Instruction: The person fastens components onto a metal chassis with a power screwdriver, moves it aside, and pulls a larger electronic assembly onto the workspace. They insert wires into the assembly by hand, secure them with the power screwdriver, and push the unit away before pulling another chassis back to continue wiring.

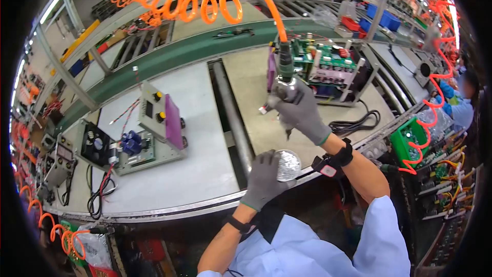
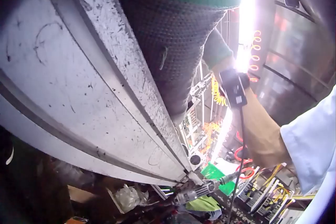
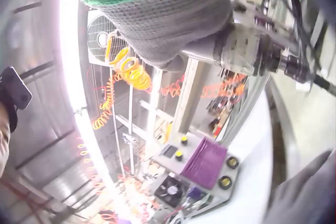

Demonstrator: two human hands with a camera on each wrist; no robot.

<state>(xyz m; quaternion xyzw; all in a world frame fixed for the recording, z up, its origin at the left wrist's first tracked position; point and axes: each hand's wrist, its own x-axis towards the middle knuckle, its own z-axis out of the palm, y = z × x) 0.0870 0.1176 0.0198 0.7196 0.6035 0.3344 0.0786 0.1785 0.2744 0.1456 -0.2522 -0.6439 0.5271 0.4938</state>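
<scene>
Fingers curled round the driver, the right hand has it bit-down over the bench; and there's the left hand, fingers extended, right beside the round silver dish near the edge.

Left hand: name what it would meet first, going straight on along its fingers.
Probably the right hand, gripping the power screwdriver, though depth is unclear and the left hand might pass beneath.

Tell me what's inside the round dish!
Small, shiny bits lie in the dish, too tiny to name. They cover its bottom, and the left hand hides part of its edge.
</scene>
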